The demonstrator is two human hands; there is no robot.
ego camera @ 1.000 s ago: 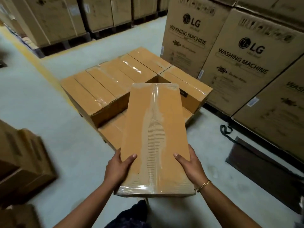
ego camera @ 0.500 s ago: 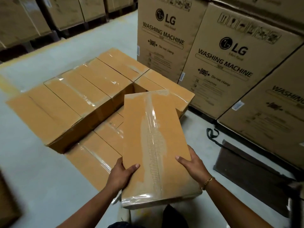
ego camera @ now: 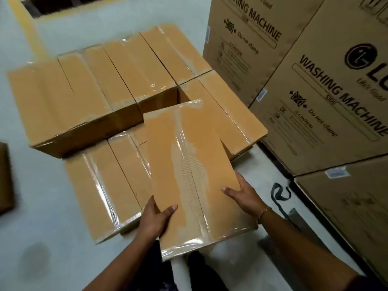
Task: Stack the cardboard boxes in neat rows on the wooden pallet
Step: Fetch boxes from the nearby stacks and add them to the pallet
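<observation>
I hold a long flat cardboard box (ego camera: 189, 164) sealed with clear tape, its far end pointing away from me. My left hand (ego camera: 155, 219) grips its near left edge with the thumb on top. My right hand (ego camera: 243, 194) grips the right edge, a bracelet on the wrist. The box hangs over the stack (ego camera: 100, 97) of like boxes: an upper row at the back left, a lower row (ego camera: 109, 185) in front, and one box (ego camera: 228, 114) at the right. The pallet under them is hidden.
Tall washing machine cartons (ego camera: 315, 91) form a wall close on the right. A dark strap (ego camera: 279, 192) lies on the pale floor beside them. Another brown box edge (ego camera: 5, 177) shows at the far left. A yellow floor line (ego camera: 27, 28) runs at the back left.
I have come closer to the stack and the view has tilted down. The held box has moved forward over the lower row, between the upper row and the right-hand box.
</observation>
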